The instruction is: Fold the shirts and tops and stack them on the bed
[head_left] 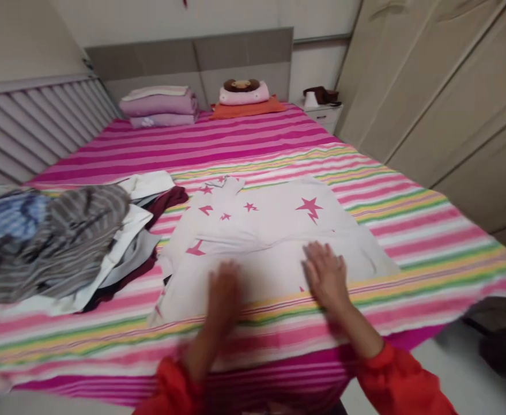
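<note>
A white shirt with pink stars (279, 207) lies spread on the bed, its near side folded over toward the middle. My right hand (325, 275) rests flat on the folded part with its fingers stretched out. Over the near left part of the shirt is my left hand (225, 294), smeared by motion, so its fingers do not show clearly. Whether the left hand touches the cloth I cannot tell. The shirt's collar (227, 182) points to the far left, and its hem is on the right.
A heap of clothes (84, 242) lies left of the shirt on the striped bedspread (426, 230). Folded purple bedding (160, 106) and a pillow stack (244, 95) stand by the headboard (244, 52). A nightstand (324, 118) and wardrobe (430, 86) are on the right.
</note>
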### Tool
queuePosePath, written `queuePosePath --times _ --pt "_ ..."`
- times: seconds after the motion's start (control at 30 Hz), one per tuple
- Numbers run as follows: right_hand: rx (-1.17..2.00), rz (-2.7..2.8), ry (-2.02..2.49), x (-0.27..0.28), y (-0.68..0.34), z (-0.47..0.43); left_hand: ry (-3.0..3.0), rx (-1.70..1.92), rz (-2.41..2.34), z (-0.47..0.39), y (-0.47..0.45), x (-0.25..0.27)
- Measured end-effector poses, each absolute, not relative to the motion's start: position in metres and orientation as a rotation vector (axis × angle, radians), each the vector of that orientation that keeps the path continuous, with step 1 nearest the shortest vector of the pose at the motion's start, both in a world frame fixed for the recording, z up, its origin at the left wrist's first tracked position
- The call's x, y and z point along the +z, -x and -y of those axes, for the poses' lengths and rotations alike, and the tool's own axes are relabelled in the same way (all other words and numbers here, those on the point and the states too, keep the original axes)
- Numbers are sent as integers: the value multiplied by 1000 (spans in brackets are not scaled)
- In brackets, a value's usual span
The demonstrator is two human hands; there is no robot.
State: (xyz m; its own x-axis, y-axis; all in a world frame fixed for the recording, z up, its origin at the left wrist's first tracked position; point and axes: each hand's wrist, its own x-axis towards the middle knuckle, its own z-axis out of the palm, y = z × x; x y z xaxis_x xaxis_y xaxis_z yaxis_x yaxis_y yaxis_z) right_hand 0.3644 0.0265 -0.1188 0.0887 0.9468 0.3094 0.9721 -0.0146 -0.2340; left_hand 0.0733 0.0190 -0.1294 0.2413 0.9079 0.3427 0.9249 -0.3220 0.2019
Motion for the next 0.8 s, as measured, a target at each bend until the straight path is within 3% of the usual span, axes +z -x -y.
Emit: queuePosePath --times 0.1,0.17,0.47,0.57,0.7,0.8 --pt "-31 2195 1736 -125 -310 -24 2604 -510 1634 -24 -111 -136" --pt "-9 2199 1804 -126 -309 -31 2555 -471 1694 -29 -102 -135" --pt "79 1685 2347 -127 -464 -78 2064 -493 2206 -3 46 -124" --pt "6 1550 2393 -125 -453 -74 2049 -579 2257 -7 34 -120" --pt "-160 1990 1977 -134 -406 -70 2380 -736 1969 -39 -7 -117" --pt "-139 2030 1951 -142 -391 -78 2441 -885 1957 -76 -28 -113"
